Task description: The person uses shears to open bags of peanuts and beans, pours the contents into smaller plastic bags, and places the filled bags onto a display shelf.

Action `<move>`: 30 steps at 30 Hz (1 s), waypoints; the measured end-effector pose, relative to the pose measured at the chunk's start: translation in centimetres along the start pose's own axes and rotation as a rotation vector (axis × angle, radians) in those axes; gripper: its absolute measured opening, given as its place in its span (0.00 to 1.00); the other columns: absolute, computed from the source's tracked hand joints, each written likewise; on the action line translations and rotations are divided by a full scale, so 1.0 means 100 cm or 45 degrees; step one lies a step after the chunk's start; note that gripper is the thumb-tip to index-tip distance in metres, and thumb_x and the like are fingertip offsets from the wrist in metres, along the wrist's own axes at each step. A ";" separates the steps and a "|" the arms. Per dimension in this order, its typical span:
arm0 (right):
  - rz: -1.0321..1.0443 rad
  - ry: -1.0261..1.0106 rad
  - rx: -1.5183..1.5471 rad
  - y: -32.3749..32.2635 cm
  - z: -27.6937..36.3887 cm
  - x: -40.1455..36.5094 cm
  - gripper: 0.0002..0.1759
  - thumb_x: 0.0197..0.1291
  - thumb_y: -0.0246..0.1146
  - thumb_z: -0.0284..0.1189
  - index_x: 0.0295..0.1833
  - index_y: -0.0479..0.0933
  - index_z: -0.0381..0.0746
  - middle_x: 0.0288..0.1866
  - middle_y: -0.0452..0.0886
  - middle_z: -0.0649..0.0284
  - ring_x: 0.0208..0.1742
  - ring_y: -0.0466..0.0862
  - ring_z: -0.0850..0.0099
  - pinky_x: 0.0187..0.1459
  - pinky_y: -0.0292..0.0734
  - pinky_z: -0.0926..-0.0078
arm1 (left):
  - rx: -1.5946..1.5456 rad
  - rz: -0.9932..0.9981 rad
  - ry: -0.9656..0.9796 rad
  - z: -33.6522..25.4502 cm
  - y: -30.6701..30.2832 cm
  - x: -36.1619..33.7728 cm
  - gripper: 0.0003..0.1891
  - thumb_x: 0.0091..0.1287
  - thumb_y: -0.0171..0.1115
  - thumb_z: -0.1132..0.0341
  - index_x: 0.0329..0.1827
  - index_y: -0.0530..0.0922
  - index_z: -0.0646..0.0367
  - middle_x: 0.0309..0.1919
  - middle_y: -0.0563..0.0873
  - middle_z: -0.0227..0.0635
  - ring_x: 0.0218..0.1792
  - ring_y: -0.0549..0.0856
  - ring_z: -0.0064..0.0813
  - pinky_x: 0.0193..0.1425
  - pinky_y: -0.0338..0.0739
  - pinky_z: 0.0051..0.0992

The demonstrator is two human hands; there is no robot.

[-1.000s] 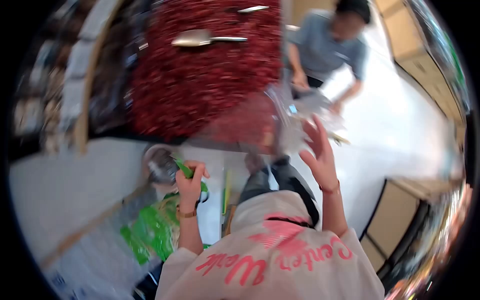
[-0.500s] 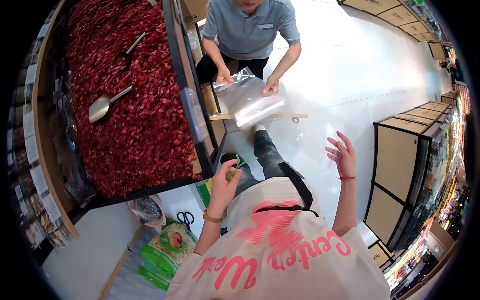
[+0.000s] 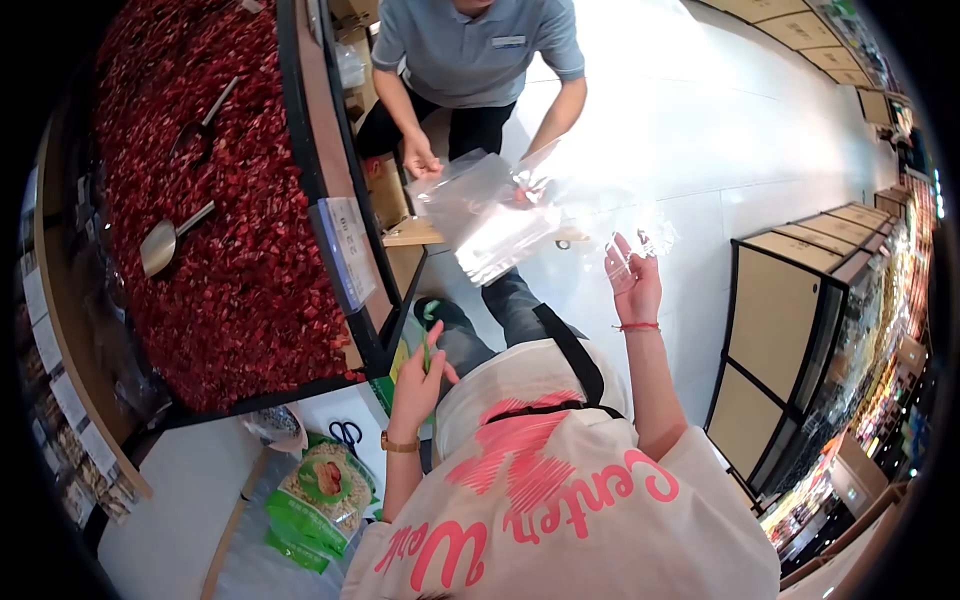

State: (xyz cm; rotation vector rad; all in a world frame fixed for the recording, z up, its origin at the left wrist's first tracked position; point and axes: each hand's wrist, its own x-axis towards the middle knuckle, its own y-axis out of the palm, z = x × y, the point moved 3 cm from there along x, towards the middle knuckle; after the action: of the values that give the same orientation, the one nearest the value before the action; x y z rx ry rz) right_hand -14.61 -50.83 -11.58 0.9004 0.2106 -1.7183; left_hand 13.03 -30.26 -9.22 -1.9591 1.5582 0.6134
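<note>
My left hand (image 3: 412,392) is in front of my waist, pinching a thin green strip (image 3: 427,352) between thumb and fingers. To the right, my raised right hand (image 3: 638,290) has its fingers curled on crinkled clear plastic (image 3: 655,238), which looks like a thin bag. Facing me, a person in a grey polo shirt (image 3: 470,60) holds a stack of clear plastic bags (image 3: 490,215) in both hands. One of that person's hands (image 3: 421,158) is at the stack's left edge; the other is partly behind the film.
A large bin of red dried pieces (image 3: 220,300) stands on the left, with two metal scoops (image 3: 160,247) in it. A green-and-clear bag (image 3: 325,490) and dark-handled scissors (image 3: 346,433) lie below. Wooden cabinets (image 3: 770,330) line the right side.
My right hand has moved left and its fingers have curled, with more clear plastic showing at them. The person's bag stack has shifted, and the view has turned slightly.
</note>
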 end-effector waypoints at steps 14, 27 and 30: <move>0.055 0.206 0.020 0.054 -0.069 0.022 0.24 0.69 0.39 0.24 0.69 0.47 0.43 0.62 0.63 0.39 0.62 0.70 0.52 0.61 0.70 0.59 | -0.048 -0.039 -0.074 0.017 -0.014 -0.012 0.26 0.67 0.51 0.67 0.69 0.60 0.60 0.23 0.81 0.26 0.20 0.70 0.14 0.28 0.66 0.17; 0.067 0.203 -0.135 0.059 -0.066 0.018 0.19 0.68 0.44 0.25 0.63 0.57 0.37 0.59 0.68 0.41 0.59 0.74 0.57 0.59 0.73 0.64 | -0.120 -0.043 -0.059 0.022 -0.019 -0.009 0.19 0.67 0.53 0.68 0.60 0.71 0.60 0.23 0.81 0.27 0.20 0.70 0.13 0.24 0.64 0.17; -0.119 0.095 -0.159 0.043 -0.066 0.015 0.12 0.68 0.46 0.30 0.51 0.67 0.35 0.37 0.79 0.52 0.35 0.82 0.70 0.33 0.79 0.76 | -0.129 -0.039 -0.122 0.020 -0.020 -0.009 0.10 0.63 0.58 0.68 0.45 0.77 0.61 0.21 0.79 0.27 0.21 0.70 0.13 0.25 0.65 0.18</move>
State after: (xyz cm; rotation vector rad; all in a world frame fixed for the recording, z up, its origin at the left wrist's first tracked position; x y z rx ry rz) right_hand -7.89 -49.79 -15.89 0.8745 0.4110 -1.7386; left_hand 14.73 -27.92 -9.85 -1.9926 1.4623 0.7753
